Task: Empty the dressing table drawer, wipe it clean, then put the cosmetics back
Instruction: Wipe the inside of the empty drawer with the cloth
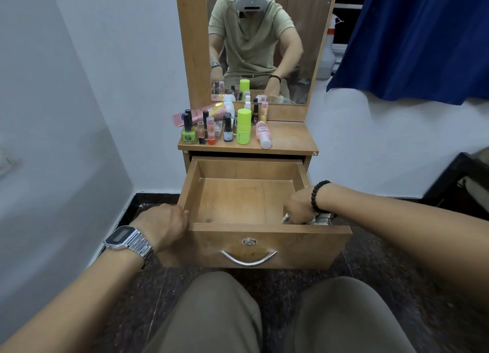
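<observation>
Room corner, white walls, dark speckled floor.
White painted walls (79, 87) meet behind a narrow wooden unit with an upright mirror (260, 48) in a wood frame. Floor (383, 268) is dark speckled stone with a black skirting band (156, 197). Blue curtain (412, 40) hangs upper right; dark furniture edge (455, 180) at far right. Lighting even, diffuse.

We see the drawer (246, 193) pulled out below the tabletop (288, 138), where the cosmetics (225, 126) crowd its left part before the mirror (260, 42), our left hand (161, 224) on the drawer's front-left corner, our right hand (300, 207) in its front-right corner over what seems a cloth (321, 218).
</observation>
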